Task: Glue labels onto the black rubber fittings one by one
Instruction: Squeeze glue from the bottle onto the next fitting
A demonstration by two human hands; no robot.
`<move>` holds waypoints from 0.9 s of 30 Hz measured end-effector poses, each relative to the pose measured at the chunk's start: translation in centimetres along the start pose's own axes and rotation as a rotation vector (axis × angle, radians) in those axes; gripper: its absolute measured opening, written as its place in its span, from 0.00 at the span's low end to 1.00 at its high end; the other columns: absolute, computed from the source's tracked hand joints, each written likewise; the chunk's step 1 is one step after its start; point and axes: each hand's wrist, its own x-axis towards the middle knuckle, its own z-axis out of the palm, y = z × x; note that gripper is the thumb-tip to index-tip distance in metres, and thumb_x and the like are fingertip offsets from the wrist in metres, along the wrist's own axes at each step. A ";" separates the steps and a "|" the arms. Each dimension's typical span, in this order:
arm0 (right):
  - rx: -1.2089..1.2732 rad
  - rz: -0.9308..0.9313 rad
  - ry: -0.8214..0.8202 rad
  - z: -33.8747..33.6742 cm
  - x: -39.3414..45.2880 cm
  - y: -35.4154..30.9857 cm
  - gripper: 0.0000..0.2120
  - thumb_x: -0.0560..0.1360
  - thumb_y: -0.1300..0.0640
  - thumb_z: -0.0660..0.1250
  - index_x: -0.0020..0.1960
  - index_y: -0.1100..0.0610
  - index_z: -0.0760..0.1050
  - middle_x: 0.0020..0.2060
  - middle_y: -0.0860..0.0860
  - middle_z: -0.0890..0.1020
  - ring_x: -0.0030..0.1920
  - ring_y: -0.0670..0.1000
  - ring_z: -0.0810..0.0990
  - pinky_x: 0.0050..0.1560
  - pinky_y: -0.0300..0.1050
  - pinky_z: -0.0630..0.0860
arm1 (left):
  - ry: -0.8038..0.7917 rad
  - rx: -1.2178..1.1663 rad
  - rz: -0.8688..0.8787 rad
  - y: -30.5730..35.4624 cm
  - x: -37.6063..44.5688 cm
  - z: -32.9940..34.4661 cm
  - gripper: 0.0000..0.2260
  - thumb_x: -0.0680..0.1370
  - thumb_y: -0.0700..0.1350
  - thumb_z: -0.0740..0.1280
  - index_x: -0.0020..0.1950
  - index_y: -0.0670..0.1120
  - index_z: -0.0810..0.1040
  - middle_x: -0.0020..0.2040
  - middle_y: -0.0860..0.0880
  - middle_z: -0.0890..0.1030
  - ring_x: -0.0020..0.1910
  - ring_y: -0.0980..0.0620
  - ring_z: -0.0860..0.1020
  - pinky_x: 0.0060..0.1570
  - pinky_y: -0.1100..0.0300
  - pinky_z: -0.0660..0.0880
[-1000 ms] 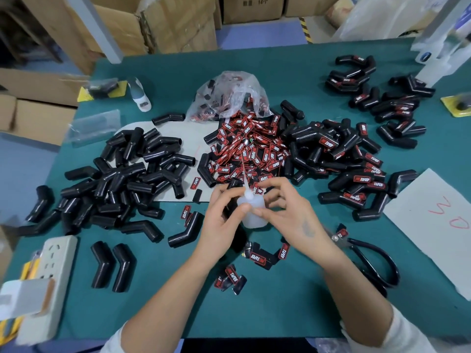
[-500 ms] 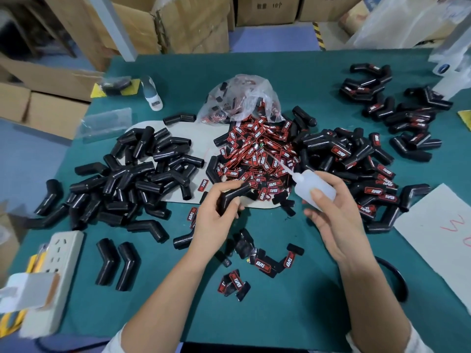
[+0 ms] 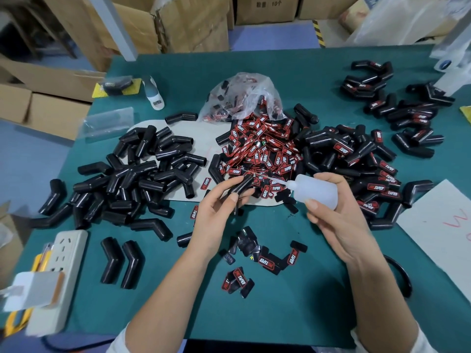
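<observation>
My left hand (image 3: pixel 219 212) grips a black rubber elbow fitting (image 3: pixel 240 186) above the table's middle. A white glue bottle (image 3: pixel 314 191) lies in my right hand (image 3: pixel 336 215), and its thin needle tip points left, reaching the fitting's upper end. Behind the hands lies a heap of red-and-black labels (image 3: pixel 262 151). A pile of bare black fittings (image 3: pixel 132 174) covers the left side. Fittings bearing labels (image 3: pixel 362 161) are piled on the right.
A clear plastic bag (image 3: pixel 242 98) holds more labels behind the heap. Loose labels (image 3: pixel 265 261) lie near my wrists. A white power strip (image 3: pixel 58 271) sits at the front left, white paper (image 3: pixel 438 225) at the right, and cardboard boxes (image 3: pixel 193 24) stand beyond the green table (image 3: pixel 293 314).
A second ago both hands were together on the bottle. Then they separated: my left hand took up a fitting, and my right hand has now turned the bottle's needle down to the fitting.
</observation>
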 end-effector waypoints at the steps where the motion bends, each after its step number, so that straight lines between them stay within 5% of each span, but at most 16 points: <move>1: -0.006 0.011 -0.003 0.0 0.0 0.0 0.20 0.73 0.63 0.74 0.60 0.45 0.79 0.50 0.46 0.84 0.36 0.47 0.75 0.40 0.36 0.78 | 0.002 -0.015 0.006 0.0 0.1 0.0 0.15 0.86 0.41 0.63 0.72 0.46 0.79 0.67 0.44 0.83 0.68 0.39 0.80 0.69 0.48 0.76; 4: -0.023 0.021 0.006 0.1 0.0 -0.2 0.19 0.73 0.59 0.77 0.61 0.46 0.80 0.46 0.51 0.84 0.37 0.49 0.79 0.39 0.37 0.79 | 0.007 -0.083 0.014 0.3 0.2 0.0 0.16 0.85 0.38 0.63 0.72 0.46 0.79 0.70 0.44 0.80 0.70 0.38 0.78 0.70 0.49 0.76; 7: -0.060 0.013 -0.010 0.2 -0.2 -0.3 0.25 0.69 0.43 0.82 0.62 0.46 0.79 0.42 0.55 0.84 0.38 0.50 0.81 0.38 0.38 0.79 | -0.005 -0.158 0.020 0.7 0.2 0.2 0.17 0.84 0.40 0.66 0.72 0.47 0.79 0.73 0.43 0.78 0.72 0.38 0.77 0.67 0.53 0.77; 12: -0.008 -0.038 -0.012 0.6 -0.2 -0.3 0.25 0.69 0.33 0.78 0.57 0.48 0.80 0.41 0.50 0.82 0.33 0.47 0.77 0.31 0.38 0.75 | -0.040 -0.265 0.015 1.0 0.1 0.3 0.19 0.83 0.38 0.67 0.74 0.44 0.77 0.73 0.38 0.76 0.72 0.36 0.76 0.66 0.53 0.77; 15: -0.001 -0.047 0.013 0.4 -0.2 -0.3 0.24 0.68 0.35 0.80 0.57 0.47 0.80 0.43 0.50 0.82 0.35 0.47 0.77 0.32 0.38 0.75 | -0.043 -0.283 -0.004 0.8 0.1 0.3 0.18 0.83 0.36 0.67 0.74 0.41 0.76 0.72 0.38 0.78 0.71 0.35 0.77 0.65 0.52 0.78; 18: -0.040 -0.031 0.028 0.2 -0.1 -0.2 0.21 0.67 0.48 0.82 0.58 0.45 0.80 0.48 0.46 0.84 0.37 0.47 0.77 0.39 0.37 0.79 | -0.028 -0.291 -0.039 0.7 0.1 0.3 0.17 0.83 0.34 0.64 0.72 0.42 0.78 0.70 0.36 0.79 0.67 0.35 0.80 0.63 0.53 0.79; 23: -0.079 -0.014 0.001 0.1 0.0 -0.1 0.25 0.68 0.56 0.83 0.62 0.46 0.81 0.60 0.47 0.83 0.53 0.48 0.81 0.54 0.38 0.80 | 0.000 -0.273 -0.051 0.8 0.3 0.5 0.17 0.83 0.35 0.65 0.69 0.46 0.82 0.67 0.38 0.81 0.63 0.37 0.83 0.62 0.54 0.80; 27: -0.095 -0.035 0.027 0.2 -0.1 -0.4 0.20 0.69 0.56 0.79 0.60 0.46 0.83 0.58 0.47 0.85 0.47 0.45 0.80 0.46 0.36 0.80 | 0.004 -0.261 -0.059 0.7 0.4 0.5 0.17 0.83 0.35 0.65 0.69 0.46 0.82 0.67 0.37 0.80 0.63 0.37 0.83 0.62 0.53 0.79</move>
